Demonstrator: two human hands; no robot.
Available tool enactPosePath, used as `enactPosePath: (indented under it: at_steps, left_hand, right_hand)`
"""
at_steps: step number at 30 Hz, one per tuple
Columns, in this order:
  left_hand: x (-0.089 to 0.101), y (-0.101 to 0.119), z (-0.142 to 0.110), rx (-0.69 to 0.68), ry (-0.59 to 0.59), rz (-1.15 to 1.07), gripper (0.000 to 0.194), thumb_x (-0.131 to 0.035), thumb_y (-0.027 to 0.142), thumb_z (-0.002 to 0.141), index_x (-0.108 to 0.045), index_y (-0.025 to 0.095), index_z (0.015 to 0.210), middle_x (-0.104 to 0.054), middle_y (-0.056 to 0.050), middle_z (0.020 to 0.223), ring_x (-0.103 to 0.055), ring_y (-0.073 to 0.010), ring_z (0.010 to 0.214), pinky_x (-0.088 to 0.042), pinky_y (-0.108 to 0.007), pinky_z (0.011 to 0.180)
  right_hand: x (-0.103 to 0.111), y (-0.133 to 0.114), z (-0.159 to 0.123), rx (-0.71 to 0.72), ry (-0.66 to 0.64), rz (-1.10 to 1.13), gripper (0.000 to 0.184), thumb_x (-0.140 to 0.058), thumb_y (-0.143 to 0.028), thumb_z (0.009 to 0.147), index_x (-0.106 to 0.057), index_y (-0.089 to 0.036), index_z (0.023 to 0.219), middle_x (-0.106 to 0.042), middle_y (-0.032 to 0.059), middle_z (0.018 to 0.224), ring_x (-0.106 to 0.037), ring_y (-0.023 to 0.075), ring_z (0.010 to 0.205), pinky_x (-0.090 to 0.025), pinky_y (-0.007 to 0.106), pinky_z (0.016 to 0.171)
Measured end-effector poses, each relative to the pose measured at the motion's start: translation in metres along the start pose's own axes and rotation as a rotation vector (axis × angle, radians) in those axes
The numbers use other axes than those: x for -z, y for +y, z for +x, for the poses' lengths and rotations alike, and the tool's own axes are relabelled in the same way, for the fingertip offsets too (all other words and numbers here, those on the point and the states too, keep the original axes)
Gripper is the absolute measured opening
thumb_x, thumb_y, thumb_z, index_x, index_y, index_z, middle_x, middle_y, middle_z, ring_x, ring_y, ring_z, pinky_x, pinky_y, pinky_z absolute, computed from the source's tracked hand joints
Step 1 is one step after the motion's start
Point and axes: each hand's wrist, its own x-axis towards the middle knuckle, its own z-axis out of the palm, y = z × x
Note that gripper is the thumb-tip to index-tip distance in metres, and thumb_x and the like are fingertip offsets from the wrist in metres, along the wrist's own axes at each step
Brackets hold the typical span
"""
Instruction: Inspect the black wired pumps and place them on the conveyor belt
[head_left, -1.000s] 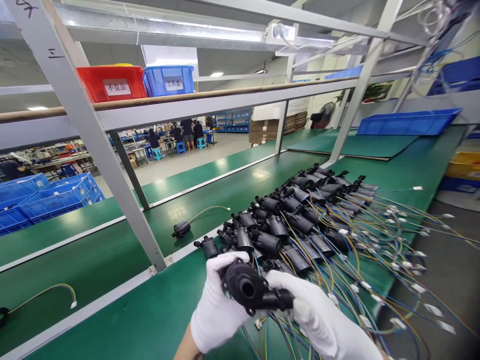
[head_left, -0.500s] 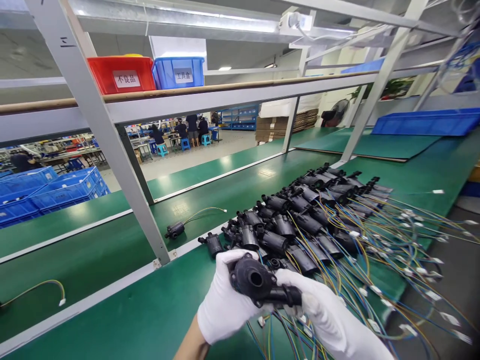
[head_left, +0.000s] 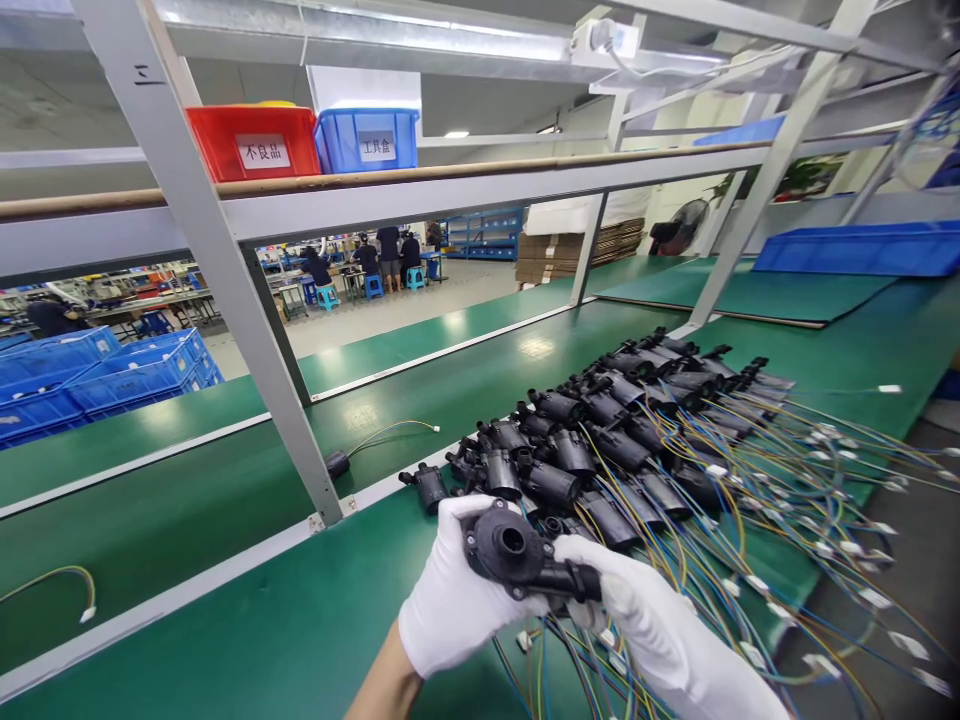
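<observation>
My left hand (head_left: 448, 600), in a white glove, is wrapped round a small black water pump (head_left: 491, 548). The pump's round inlet faces me, and its side spout points right. My right hand (head_left: 637, 610), also gloved in white, is closed on the spout side, with fingers partly hidden under the spout. Just beyond my hands lies a dense pile of similar pumps (head_left: 574, 450) on the green bench (head_left: 247, 620). One pump (head_left: 427, 488) sits at the pile's left edge. Coloured wires with white plugs (head_left: 731, 588) trail from the pile toward the right and front.
A pump (head_left: 337, 463) with its wire lies on the green conveyor belt (head_left: 187, 500), partly behind a white post (head_left: 225, 270). A red bin (head_left: 255, 145) and a blue bin (head_left: 367, 140) stand on the shelf. Blue crates (head_left: 142, 375) are at left; several people sit or stand far off.
On the belt, the pump and the loose wire have shifted left, the pump now partly behind the post. My hands keep the same hold on their pump. The view has shifted slightly.
</observation>
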Motion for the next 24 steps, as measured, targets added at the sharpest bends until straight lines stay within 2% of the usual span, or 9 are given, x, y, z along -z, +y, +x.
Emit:
enactPosePath:
  at_steps: [5, 10, 12, 14, 17, 19, 21, 23, 24]
  left_hand:
    - [0.000, 0.003, 0.001, 0.001, 0.008, 0.023, 0.069, -0.086, 0.017, 0.058, -0.042, 0.022, 0.111, -0.060, -0.006, 0.113, -0.058, -0.0177, 0.094, -0.045, -0.035, 0.090]
    - [-0.002, -0.007, 0.000, -0.034, 0.027, 0.111, 0.071, -0.086, 0.016, 0.058, -0.041, 0.021, 0.113, -0.059, -0.008, 0.116, -0.059, -0.0189, 0.095, -0.047, -0.036, 0.089]
    - [-0.003, -0.011, -0.002, -0.101, 0.056, 0.182, 0.069, -0.084, 0.015, 0.059, -0.042, 0.021, 0.113, -0.059, -0.009, 0.117, -0.060, -0.0199, 0.096, -0.049, -0.037, 0.088]
    - [-0.001, -0.013, -0.004, -0.240, 0.048, 0.273, 0.066, -0.080, 0.014, 0.064, -0.042, 0.022, 0.118, -0.058, -0.010, 0.122, -0.061, -0.0224, 0.104, -0.049, -0.039, 0.093]
    - [0.008, -0.013, -0.004, -0.430, -0.029, 0.473, 0.079, -0.075, 0.016, 0.072, -0.032, 0.026, 0.138, -0.047, -0.012, 0.142, -0.049, -0.0283, 0.131, -0.038, -0.046, 0.112]
    - [0.018, -0.014, 0.000, -0.427, 0.025, 0.588, 0.089, -0.075, 0.019, 0.075, -0.022, 0.028, 0.146, -0.038, -0.013, 0.152, -0.038, -0.0295, 0.141, -0.029, -0.048, 0.119]
    - [0.028, -0.018, 0.005, -0.374, 0.135, 0.620, 0.092, -0.075, 0.021, 0.076, -0.019, 0.030, 0.148, -0.035, -0.012, 0.154, -0.036, -0.0290, 0.142, -0.029, -0.048, 0.119]
    - [0.035, -0.023, 0.011, -0.350, 0.211, 0.609, 0.092, -0.074, 0.020, 0.076, -0.019, 0.030, 0.149, -0.038, -0.012, 0.153, -0.039, -0.0282, 0.141, -0.030, -0.048, 0.118]
    - [0.038, -0.024, 0.014, -0.340, 0.231, 0.606, 0.092, -0.074, 0.019, 0.075, -0.020, 0.029, 0.149, -0.041, -0.012, 0.152, -0.040, -0.0279, 0.139, -0.030, -0.049, 0.118]
  right_hand:
    - [0.000, 0.004, 0.001, -0.055, 0.002, 0.024, 0.071, -0.026, -0.082, 0.089, -0.067, -0.024, 0.082, -0.062, 0.0036, 0.064, -0.057, 0.0216, 0.054, -0.048, 0.031, 0.049]
    - [0.000, 0.007, 0.002, -0.063, -0.023, -0.018, 0.071, -0.026, -0.081, 0.090, -0.064, -0.022, 0.079, -0.061, 0.0033, 0.062, -0.057, 0.0206, 0.055, -0.047, 0.030, 0.049]
    - [0.000, 0.005, 0.003, -0.081, -0.033, -0.090, 0.064, -0.033, -0.078, 0.090, -0.061, -0.022, 0.075, -0.059, 0.0021, 0.059, -0.056, 0.0198, 0.053, -0.045, 0.029, 0.048]
    - [0.003, 0.000, 0.004, -0.073, -0.045, -0.170, 0.053, -0.041, -0.069, 0.092, -0.060, -0.022, 0.075, -0.061, 0.0021, 0.059, -0.058, 0.0198, 0.055, -0.046, 0.028, 0.049]
    - [0.011, -0.010, 0.008, 0.098, -0.116, -0.239, 0.033, -0.049, -0.049, 0.093, -0.064, -0.022, 0.081, -0.068, 0.0041, 0.072, -0.063, 0.0198, 0.063, -0.051, 0.028, 0.058]
    - [0.019, -0.017, 0.010, 0.265, -0.186, -0.241, 0.021, -0.054, -0.038, 0.092, -0.065, -0.023, 0.083, -0.069, 0.0043, 0.078, -0.065, 0.0188, 0.067, -0.053, 0.027, 0.062]
    - [0.028, -0.021, 0.011, 0.364, -0.238, -0.206, 0.018, -0.057, -0.035, 0.092, -0.065, -0.023, 0.082, -0.069, 0.0040, 0.079, -0.064, 0.0179, 0.068, -0.053, 0.026, 0.064]
    - [0.034, -0.022, 0.010, 0.333, -0.231, -0.117, 0.024, -0.060, -0.043, 0.093, -0.067, -0.023, 0.081, -0.069, 0.0041, 0.077, -0.065, 0.0185, 0.068, -0.054, 0.026, 0.064]
    - [0.034, -0.021, 0.010, 0.257, -0.191, -0.038, 0.031, -0.062, -0.051, 0.091, -0.068, -0.023, 0.079, -0.069, 0.0043, 0.075, -0.065, 0.0193, 0.067, -0.054, 0.027, 0.063]
